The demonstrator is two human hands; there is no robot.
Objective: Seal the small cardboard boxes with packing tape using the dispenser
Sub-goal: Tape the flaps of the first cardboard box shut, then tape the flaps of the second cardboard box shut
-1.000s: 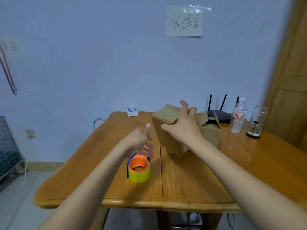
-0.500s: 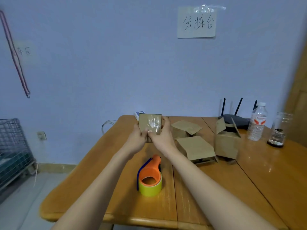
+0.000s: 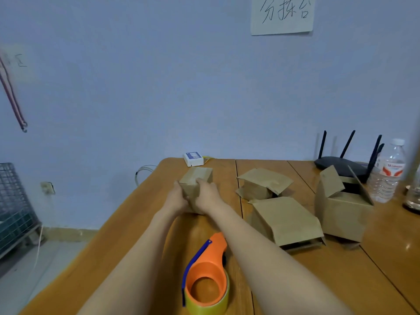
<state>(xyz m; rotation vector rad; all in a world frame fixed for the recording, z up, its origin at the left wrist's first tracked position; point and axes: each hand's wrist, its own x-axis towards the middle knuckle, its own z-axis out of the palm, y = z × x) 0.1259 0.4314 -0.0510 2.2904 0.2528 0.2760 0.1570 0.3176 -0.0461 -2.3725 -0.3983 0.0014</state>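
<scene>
While both hands clamp the box (image 3: 197,178) at the table's (image 3: 127,223) far middle, left hand (image 3: 175,198) and right hand (image 3: 207,196) curl round its near corners, so it looks light, thin card that'd dent if squeezed. Better to hold the side walls and keep the top seam free. The dispenser (image 3: 205,278) sits untouched near me. Fingertips are hidden behind the box, and I can't tell if it's taped yet.

Wooden table (image 3: 141,223) bears cardboard boxes (image 3: 286,221), tape dispenser (image 3: 208,278), router (image 3: 336,163).
</scene>
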